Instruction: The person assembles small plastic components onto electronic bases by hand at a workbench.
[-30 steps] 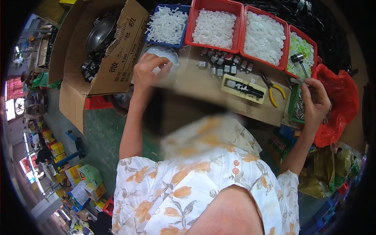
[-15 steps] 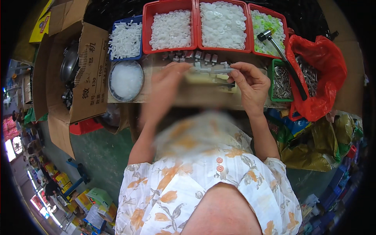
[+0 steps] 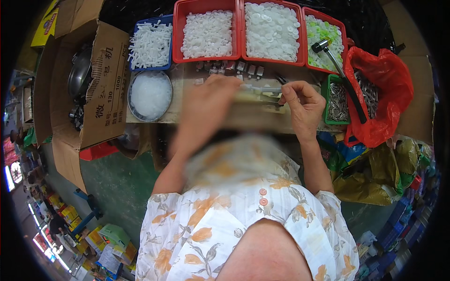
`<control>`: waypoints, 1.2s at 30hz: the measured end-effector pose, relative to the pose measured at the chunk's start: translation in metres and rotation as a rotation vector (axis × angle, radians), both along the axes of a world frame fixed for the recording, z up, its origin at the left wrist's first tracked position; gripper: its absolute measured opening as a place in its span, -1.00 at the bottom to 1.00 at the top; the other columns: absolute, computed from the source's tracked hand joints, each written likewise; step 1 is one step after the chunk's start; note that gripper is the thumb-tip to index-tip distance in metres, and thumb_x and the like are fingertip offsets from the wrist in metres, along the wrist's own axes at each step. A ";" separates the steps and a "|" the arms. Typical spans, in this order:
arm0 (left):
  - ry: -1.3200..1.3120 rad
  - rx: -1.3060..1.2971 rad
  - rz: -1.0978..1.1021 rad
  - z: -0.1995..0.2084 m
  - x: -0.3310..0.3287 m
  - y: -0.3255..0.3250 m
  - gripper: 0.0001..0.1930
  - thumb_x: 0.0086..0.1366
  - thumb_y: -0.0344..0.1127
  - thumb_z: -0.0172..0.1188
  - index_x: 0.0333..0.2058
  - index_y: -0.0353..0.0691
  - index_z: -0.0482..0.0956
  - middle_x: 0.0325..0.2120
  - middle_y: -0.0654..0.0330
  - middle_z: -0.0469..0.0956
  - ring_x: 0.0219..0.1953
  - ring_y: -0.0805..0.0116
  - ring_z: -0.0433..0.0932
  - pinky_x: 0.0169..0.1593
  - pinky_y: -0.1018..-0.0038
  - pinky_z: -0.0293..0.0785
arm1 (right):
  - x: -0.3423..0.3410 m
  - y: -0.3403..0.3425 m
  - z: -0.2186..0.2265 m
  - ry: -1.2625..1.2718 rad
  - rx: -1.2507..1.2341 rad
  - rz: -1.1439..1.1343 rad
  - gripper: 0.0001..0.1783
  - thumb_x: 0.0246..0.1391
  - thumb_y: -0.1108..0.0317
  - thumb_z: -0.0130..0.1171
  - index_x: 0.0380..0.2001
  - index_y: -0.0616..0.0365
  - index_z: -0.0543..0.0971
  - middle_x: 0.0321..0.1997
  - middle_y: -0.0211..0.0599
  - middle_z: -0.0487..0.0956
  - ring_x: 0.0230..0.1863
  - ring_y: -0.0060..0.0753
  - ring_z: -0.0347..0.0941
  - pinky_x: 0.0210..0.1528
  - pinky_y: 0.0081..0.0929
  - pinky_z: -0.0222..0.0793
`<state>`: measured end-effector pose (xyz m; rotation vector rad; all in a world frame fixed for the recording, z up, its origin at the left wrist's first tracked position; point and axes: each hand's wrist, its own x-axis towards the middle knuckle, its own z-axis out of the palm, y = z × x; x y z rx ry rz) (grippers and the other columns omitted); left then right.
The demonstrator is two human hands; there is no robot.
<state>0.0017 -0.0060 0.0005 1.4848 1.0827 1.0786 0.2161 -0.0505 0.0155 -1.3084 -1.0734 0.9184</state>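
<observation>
In my right hand (image 3: 304, 107) I pinch a slim pale grey plastic part (image 3: 271, 90) between thumb and fingers, above the bench. My left hand (image 3: 213, 100), smeared by motion, is at the part's left end; its fingertips are too blurred to show what they grip. Below the part lies a pale yellowish block or fixture (image 3: 253, 98), partly hidden by my left hand. Several small boxy metal motors with white ends (image 3: 251, 70) lie in a row behind my hands.
Along the back stand a blue bin of white pegs (image 3: 150, 43), red bins of white pieces (image 3: 208, 35) and discs (image 3: 272, 33). A hammer (image 3: 340, 65) leans over a green bin of screws (image 3: 337, 100) beside a red bag (image 3: 398, 89). A round dish (image 3: 150, 96) and carton (image 3: 105, 84) stand left.
My left hand has shifted slightly to the right along the part. The right hand still holds the part, a little lower in view. The whole view has shifted slightly.
</observation>
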 end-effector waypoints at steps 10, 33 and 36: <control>0.114 -0.143 -0.020 0.016 0.022 -0.009 -0.75 0.14 -0.50 0.43 -0.16 -0.32 0.71 -0.34 0.27 0.60 -0.41 0.55 0.42 -0.34 0.59 0.34 | 0.010 -0.006 -0.006 0.088 -0.120 0.001 -0.73 0.19 0.27 0.37 -0.48 0.24 0.61 -0.58 -0.55 0.52 -0.57 -0.79 0.37 -0.51 -0.73 0.24; 0.455 0.278 -0.216 -0.007 0.012 0.008 -0.71 0.00 -0.41 0.46 -0.25 -0.30 0.69 -0.32 0.12 0.61 -0.19 0.11 0.49 -0.12 0.28 0.45 | 0.037 -0.013 -0.021 -0.172 -0.283 0.016 -0.67 0.16 0.26 0.38 -0.55 0.26 0.57 -0.63 -0.59 0.45 -0.57 -0.82 0.27 -0.53 -0.71 0.15; 0.488 0.293 -0.236 -0.011 0.014 0.007 -0.69 -0.02 -0.41 0.46 -0.24 -0.29 0.69 -0.33 0.13 0.60 -0.18 0.11 0.49 -0.13 0.28 0.46 | 0.036 -0.012 -0.024 -0.192 -0.275 0.040 -0.68 0.15 0.28 0.38 -0.54 0.28 0.57 -0.63 -0.58 0.45 -0.56 -0.80 0.26 -0.52 -0.67 0.15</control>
